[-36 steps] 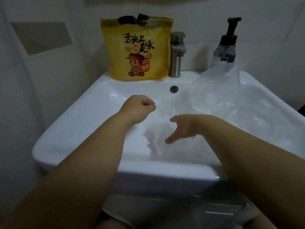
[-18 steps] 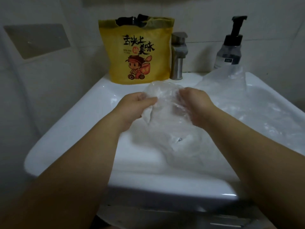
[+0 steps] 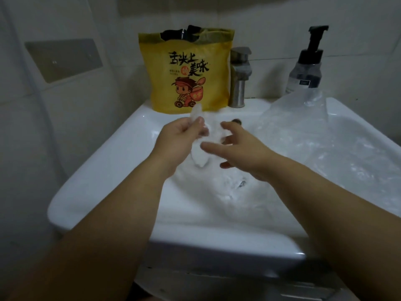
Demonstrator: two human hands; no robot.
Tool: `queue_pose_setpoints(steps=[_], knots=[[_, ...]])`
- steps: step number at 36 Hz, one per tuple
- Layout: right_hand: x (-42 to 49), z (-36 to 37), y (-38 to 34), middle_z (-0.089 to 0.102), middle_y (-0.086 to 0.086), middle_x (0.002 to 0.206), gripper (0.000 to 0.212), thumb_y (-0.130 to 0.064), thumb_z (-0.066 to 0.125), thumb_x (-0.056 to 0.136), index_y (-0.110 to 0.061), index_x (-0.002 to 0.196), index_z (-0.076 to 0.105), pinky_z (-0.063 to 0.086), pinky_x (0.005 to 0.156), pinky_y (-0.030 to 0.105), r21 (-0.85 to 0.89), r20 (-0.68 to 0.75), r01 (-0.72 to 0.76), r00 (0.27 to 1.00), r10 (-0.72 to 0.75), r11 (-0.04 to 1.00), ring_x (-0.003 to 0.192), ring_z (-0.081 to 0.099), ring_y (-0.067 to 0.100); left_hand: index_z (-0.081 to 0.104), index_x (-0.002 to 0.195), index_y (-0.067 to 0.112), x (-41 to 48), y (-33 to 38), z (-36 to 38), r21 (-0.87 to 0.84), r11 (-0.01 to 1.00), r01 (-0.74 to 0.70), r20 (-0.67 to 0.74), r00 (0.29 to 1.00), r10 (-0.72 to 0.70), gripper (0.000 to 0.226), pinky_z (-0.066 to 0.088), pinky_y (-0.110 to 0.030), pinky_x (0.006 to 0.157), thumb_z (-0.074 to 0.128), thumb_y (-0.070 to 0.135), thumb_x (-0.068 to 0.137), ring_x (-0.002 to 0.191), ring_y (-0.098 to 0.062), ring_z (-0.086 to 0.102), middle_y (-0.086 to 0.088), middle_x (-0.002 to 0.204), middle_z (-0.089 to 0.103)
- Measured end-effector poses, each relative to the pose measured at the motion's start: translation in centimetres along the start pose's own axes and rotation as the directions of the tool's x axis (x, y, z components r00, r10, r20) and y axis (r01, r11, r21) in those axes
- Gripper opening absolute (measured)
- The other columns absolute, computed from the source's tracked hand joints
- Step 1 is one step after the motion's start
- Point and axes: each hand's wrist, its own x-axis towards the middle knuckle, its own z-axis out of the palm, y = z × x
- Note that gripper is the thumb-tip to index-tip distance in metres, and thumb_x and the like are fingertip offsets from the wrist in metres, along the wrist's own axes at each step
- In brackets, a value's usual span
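Observation:
Over the white sink [image 3: 104, 170], my left hand [image 3: 175, 137] pinches a crumpled piece of clear plastic film [image 3: 200, 153] between thumb and fingers. The film hangs down from that pinch and sticks up above it. My right hand [image 3: 240, 148] hovers just right of the film with its fingers spread and loosely bent; it grips nothing. A large clear plastic bag [image 3: 308, 135] lies draped over the right side of the basin and spills into it.
A yellow printed pouch [image 3: 188, 72] stands on the sink's back ledge, its torn top open. Right of it is a metal tap [image 3: 239, 77], then a pump bottle [image 3: 307, 68] with a black head. Tiled walls close in at left and behind.
Half a second ago both hands gripped the film above the basin. Now my right hand has let go and opened, and the film is bunched smaller in my left hand.

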Motion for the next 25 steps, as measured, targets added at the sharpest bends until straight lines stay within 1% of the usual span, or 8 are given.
queue_pose_setpoints(steps=[3,7,10,13,16,18,22,25], knots=[[0.5,-0.4,0.5,0.057,0.001,0.118,0.07,-0.032,0.071,0.084,-0.021,0.144,0.036,0.057,0.079,0.033,-0.043,-0.037,-0.013,0.999,0.011,0.999,0.09,0.064,0.017,0.069,0.093,0.03,-0.3,-0.1,0.2,-0.014,0.999,0.035,0.17,0.985,-0.032,0.022,0.045,-0.012,0.066,0.049,0.028,0.101,0.075,0.002,0.066,0.011,0.088,0.072],[0.7,-0.6,0.5,0.069,0.01,0.102,0.048,-0.02,0.066,0.089,-0.015,0.133,0.049,0.055,0.085,0.041,0.091,0.0,-0.033,0.999,0.034,0.995,0.093,0.068,0.027,0.066,0.121,0.035,-0.4,-0.5,0.3,-0.009,0.994,0.11,0.319,0.942,-0.102,0.031,0.054,-0.026,0.081,0.057,0.028,0.092,0.084,-0.017,0.068,0.003,0.11,0.071],[0.8,-0.5,0.4,0.068,0.023,0.104,0.03,-0.008,0.055,0.091,-0.011,0.121,0.057,0.051,0.091,0.054,0.152,-0.036,-0.042,0.998,0.048,0.988,0.095,0.067,0.038,0.064,0.125,0.034,-0.5,-0.5,0.5,0.018,0.993,0.117,0.359,0.926,-0.116,0.036,0.05,-0.02,0.069,0.057,0.022,0.092,0.075,-0.012,0.062,0.003,0.1,0.072],[0.9,-0.7,0.0,0.066,0.027,0.103,0.018,-0.009,0.052,0.096,0.0,0.111,0.059,0.056,0.078,0.046,0.353,-0.02,-0.042,0.998,0.052,0.935,0.082,0.067,0.033,0.05,0.139,0.038,-0.4,-0.4,0.6,0.091,0.994,0.056,0.341,0.936,-0.084,0.049,0.045,-0.013,0.067,0.058,0.022,0.094,0.077,-0.002,0.058,0.009,0.094,0.065],[1.1,-1.0,-0.3,0.064,0.031,0.106,0.021,-0.008,0.048,0.098,0.004,0.113,0.057,0.053,0.084,0.049,0.504,-0.002,-0.061,0.997,0.072,0.862,0.083,0.06,0.036,0.019,0.151,0.043,-0.2,-0.6,0.5,0.189,0.982,0.02,0.273,0.959,-0.072,0.08,0.043,-0.022,0.084,0.067,0.039,0.087,0.114,-0.009,0.052,0.005,0.13,0.05],[1.0,-1.1,-0.7,0.067,0.023,0.091,0.018,-0.006,0.048,0.097,0.002,0.108,0.06,0.053,0.078,0.045,0.561,0.035,-0.064,0.998,0.053,0.825,0.079,0.06,0.034,0.002,0.151,0.046,-0.2,-0.6,0.3,0.191,0.981,0.021,0.255,0.964,-0.07,0.101,0.042,-0.029,0.094,0.073,0.044,0.08,0.132,-0.017,0.042,0.002,0.149,0.034],[0.5,-1.6,-1.1,0.071,0.011,0.096,0.038,-0.04,0.052,0.091,-0.011,0.111,0.063,0.053,0.084,0.04,0.606,0.3,-0.214,0.954,0.03,0.766,0.091,0.067,0.03,-0.008,0.152,0.045,-0.2,-1.0,0.3,0.144,0.989,0.032,0.316,0.946,-0.077,0.114,0.054,-0.017,0.078,0.078,0.033,0.078,0.11,-0.007,0.057,0.008,0.131,0.051],[0.1,-1.2,-1.1,0.067,0.011,0.102,0.043,-0.04,0.062,0.078,-0.01,0.11,0.061,0.056,0.075,0.033,0.549,0.388,-0.226,0.921,-0.006,0.805,0.089,0.067,0.025,0.014,0.153,0.031,0.1,-1.5,0.8,0.099,0.995,-0.015,0.361,0.932,-0.021,0.104,0.055,-0.017,0.07,0.082,0.019,0.076,0.098,-0.006,0.066,0.003,0.123,0.062]])
